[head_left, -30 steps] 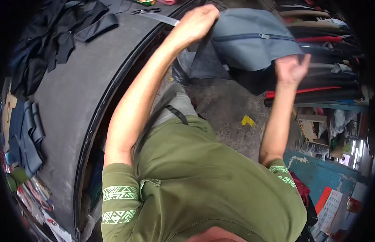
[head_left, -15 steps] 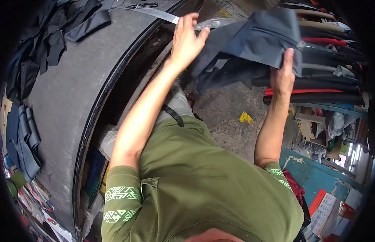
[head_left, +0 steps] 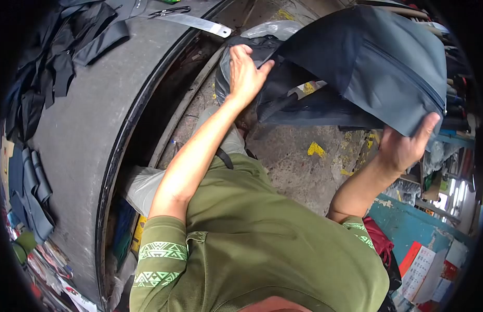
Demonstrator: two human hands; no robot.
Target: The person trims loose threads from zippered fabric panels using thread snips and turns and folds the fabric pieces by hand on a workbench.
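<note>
A dark grey sewn fabric piece with a zipper is spread in the air between my hands, apparently part of a bag. My right hand grips its lower right corner, thumb on the outer face and fingers partly hidden beneath. At its left end, my left hand has its fingers curled, and the fabric's edge meets the thumb. Below the zippered face, darker fabric hangs in a loop with a gap through which the floor shows. A metal ruler juts over the table edge near my left hand.
On the grey curved-edge table lie black scissors, dark fabric strips and folded grey pieces. A clear plastic bag lies beyond my left hand. Fabric rolls fill the right side, above a teal surface.
My right hand has moved right and down, pulling the fabric piece wider and turning its zippered face into view. My left hand has shifted slightly down and now meets the fabric's edge.
</note>
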